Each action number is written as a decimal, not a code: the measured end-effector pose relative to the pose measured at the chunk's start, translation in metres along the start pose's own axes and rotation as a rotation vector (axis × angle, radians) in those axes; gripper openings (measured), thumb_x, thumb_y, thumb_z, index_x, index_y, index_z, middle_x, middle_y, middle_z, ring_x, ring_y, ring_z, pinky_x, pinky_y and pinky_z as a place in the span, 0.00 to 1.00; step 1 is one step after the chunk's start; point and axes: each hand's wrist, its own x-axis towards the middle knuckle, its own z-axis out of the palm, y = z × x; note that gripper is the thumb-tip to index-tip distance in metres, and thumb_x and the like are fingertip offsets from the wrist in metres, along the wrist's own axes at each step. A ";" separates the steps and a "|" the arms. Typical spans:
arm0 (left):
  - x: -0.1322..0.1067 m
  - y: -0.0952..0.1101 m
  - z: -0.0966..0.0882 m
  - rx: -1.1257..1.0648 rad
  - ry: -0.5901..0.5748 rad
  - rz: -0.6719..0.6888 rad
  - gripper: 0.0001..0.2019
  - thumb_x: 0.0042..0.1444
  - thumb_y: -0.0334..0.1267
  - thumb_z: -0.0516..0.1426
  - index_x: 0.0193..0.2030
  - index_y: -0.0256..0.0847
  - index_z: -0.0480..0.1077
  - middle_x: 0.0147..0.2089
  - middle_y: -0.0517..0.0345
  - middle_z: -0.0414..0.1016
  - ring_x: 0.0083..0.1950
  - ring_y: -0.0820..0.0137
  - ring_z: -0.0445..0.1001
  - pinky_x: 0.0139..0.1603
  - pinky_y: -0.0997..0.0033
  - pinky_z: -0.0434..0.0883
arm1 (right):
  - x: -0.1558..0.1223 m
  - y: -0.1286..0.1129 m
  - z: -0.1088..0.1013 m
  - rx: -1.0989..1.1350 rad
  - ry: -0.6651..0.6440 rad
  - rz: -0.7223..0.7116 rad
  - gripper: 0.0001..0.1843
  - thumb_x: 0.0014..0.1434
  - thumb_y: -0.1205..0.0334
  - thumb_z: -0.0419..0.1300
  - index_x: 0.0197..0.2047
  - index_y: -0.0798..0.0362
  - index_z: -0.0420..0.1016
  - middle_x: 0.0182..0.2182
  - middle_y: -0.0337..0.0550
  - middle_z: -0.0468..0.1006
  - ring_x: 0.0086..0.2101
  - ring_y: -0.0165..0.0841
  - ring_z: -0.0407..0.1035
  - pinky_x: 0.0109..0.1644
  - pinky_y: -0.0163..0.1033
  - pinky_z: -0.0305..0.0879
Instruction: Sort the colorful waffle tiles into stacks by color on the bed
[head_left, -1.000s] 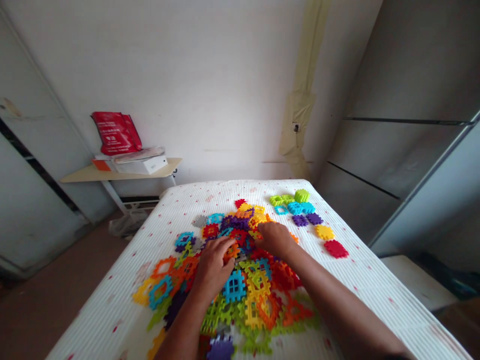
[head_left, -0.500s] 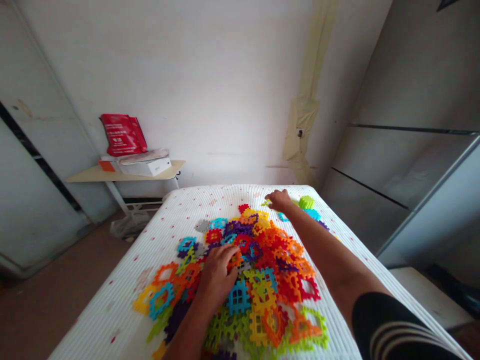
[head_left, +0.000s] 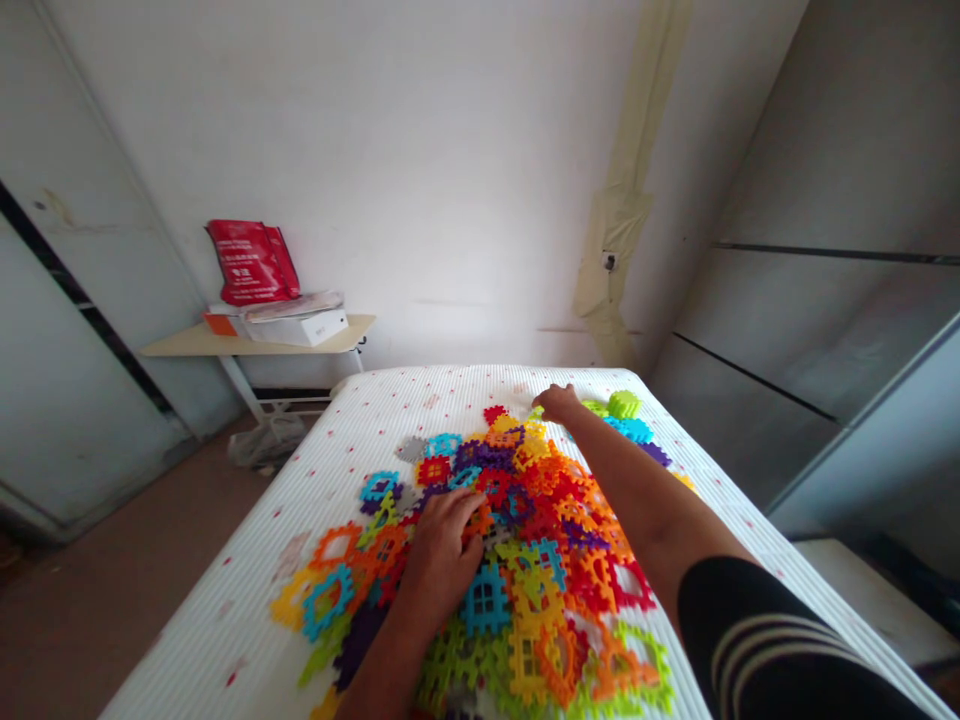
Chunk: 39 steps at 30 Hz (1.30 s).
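Observation:
A large heap of colourful plastic interlocking pieces (head_left: 485, 598) with toothed edges is spread over the padded white surface. My left hand (head_left: 442, 540) rests on the middle of the heap, thumb apart from the fingers. Beneath its fingertips is an orange piece (head_left: 478, 519). Past the heap's far end, my right hand (head_left: 559, 402) reaches out, its fingers bent downward and closed at a light green piece (head_left: 537, 411), mostly hidden by the hand. Beside my right forearm stand a green stack (head_left: 624, 404), blue pieces (head_left: 631, 430) and purple pieces (head_left: 655, 454).
The white surface (head_left: 420, 390) ends near the wall. At the left, a small table (head_left: 180, 345) carries a red bag (head_left: 251, 262) and a white box (head_left: 304, 328). A grey cabinet (head_left: 795, 340) stands on the right. A wall socket (head_left: 609, 261) sits among tape.
The view has shifted slightly. My right hand has edged a little to the left over the surface, still at the green piece. My left hand stays on the heap.

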 end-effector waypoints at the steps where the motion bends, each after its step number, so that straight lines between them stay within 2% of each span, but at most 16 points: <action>1: 0.000 0.000 0.000 0.001 0.000 -0.001 0.22 0.47 0.28 0.53 0.50 0.41 0.71 0.53 0.50 0.72 0.56 0.61 0.66 0.59 0.56 0.62 | 0.001 0.000 0.001 -0.003 -0.004 0.002 0.20 0.56 0.64 0.59 0.52 0.38 0.72 0.49 0.45 0.74 0.52 0.41 0.61 0.53 0.50 0.52; 7: -0.001 -0.002 0.003 0.006 0.020 0.007 0.22 0.47 0.27 0.53 0.50 0.42 0.71 0.53 0.50 0.71 0.56 0.61 0.66 0.59 0.55 0.62 | 0.005 -0.003 0.006 -0.019 -0.018 0.006 0.20 0.56 0.63 0.58 0.52 0.40 0.71 0.49 0.47 0.74 0.52 0.41 0.62 0.53 0.52 0.52; 11: 0.000 -0.002 0.004 -0.001 0.077 -0.008 0.25 0.44 0.26 0.53 0.51 0.42 0.70 0.53 0.50 0.72 0.55 0.61 0.67 0.58 0.54 0.63 | 0.004 -0.006 0.006 -0.022 -0.019 0.007 0.20 0.56 0.64 0.57 0.53 0.43 0.71 0.49 0.49 0.74 0.51 0.42 0.63 0.52 0.53 0.52; 14: 0.001 -0.001 0.001 -0.008 0.133 -0.037 0.27 0.45 0.27 0.54 0.55 0.42 0.68 0.54 0.50 0.72 0.56 0.61 0.67 0.59 0.54 0.64 | 0.000 -0.007 0.000 -0.010 0.005 0.019 0.22 0.54 0.64 0.58 0.53 0.45 0.70 0.48 0.50 0.74 0.50 0.43 0.63 0.52 0.54 0.52; 17: 0.001 0.001 -0.002 -0.033 0.166 -0.056 0.29 0.47 0.27 0.53 0.58 0.41 0.64 0.57 0.50 0.70 0.58 0.62 0.67 0.60 0.56 0.63 | -0.013 -0.008 -0.015 0.008 0.083 0.035 0.23 0.55 0.64 0.56 0.56 0.48 0.67 0.49 0.53 0.73 0.51 0.44 0.62 0.51 0.54 0.53; 21: 0.000 0.004 -0.003 -0.088 0.192 -0.061 0.29 0.48 0.27 0.52 0.61 0.42 0.60 0.60 0.50 0.66 0.60 0.64 0.65 0.61 0.59 0.62 | -0.049 -0.015 -0.035 0.059 0.203 -0.038 0.23 0.58 0.62 0.53 0.58 0.50 0.64 0.52 0.52 0.72 0.52 0.43 0.62 0.51 0.50 0.55; 26: -0.001 0.007 -0.006 -0.134 0.211 -0.093 0.31 0.50 0.28 0.53 0.63 0.43 0.55 0.58 0.49 0.67 0.59 0.65 0.66 0.60 0.59 0.63 | -0.112 -0.028 -0.047 0.330 0.304 -0.233 0.19 0.56 0.62 0.57 0.52 0.50 0.71 0.46 0.46 0.76 0.44 0.36 0.69 0.46 0.40 0.60; 30: -0.001 0.006 -0.006 -0.106 0.200 -0.065 0.32 0.49 0.27 0.52 0.63 0.44 0.56 0.59 0.50 0.66 0.59 0.64 0.65 0.60 0.58 0.62 | -0.158 -0.041 -0.048 0.451 0.187 -0.392 0.12 0.53 0.66 0.58 0.41 0.50 0.76 0.37 0.40 0.79 0.34 0.30 0.70 0.36 0.33 0.59; 33: -0.001 0.002 -0.003 -0.060 0.163 -0.066 0.32 0.47 0.26 0.53 0.62 0.43 0.57 0.60 0.50 0.65 0.60 0.62 0.64 0.62 0.55 0.60 | -0.185 -0.057 -0.046 0.412 0.083 -0.455 0.06 0.54 0.62 0.59 0.35 0.50 0.76 0.30 0.38 0.78 0.30 0.29 0.70 0.31 0.32 0.56; 39: 0.000 -0.002 0.001 -0.026 0.124 -0.047 0.32 0.47 0.26 0.54 0.61 0.43 0.59 0.59 0.50 0.66 0.60 0.62 0.64 0.61 0.55 0.61 | -0.208 -0.098 -0.040 0.227 0.006 -0.466 0.20 0.51 0.47 0.62 0.42 0.51 0.75 0.38 0.46 0.77 0.36 0.37 0.72 0.33 0.35 0.61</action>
